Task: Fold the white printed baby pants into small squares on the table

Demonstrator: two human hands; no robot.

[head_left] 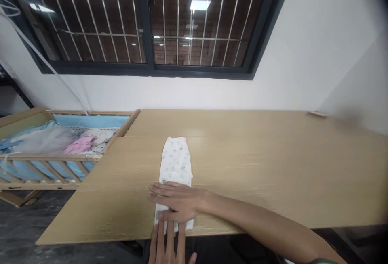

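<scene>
A small white garment with a faint green print point(176, 160) lies folded into a narrow strip on the wooden table point(273, 167), running away from me. My right hand point(178, 201) lies flat across its near part, fingers stretched out and pointing left. My left hand point(168, 244) comes up from the table's front edge with its fingers straight, the tips resting on the garment's near end just under the right hand. Neither hand grips anything.
A wooden baby cot point(54, 155) with blue lining, pink clothes point(79, 145) and white netting stands to the left of the table. A small flat object point(317, 114) lies at the table's far right. A barred window point(145, 22) fills the wall behind.
</scene>
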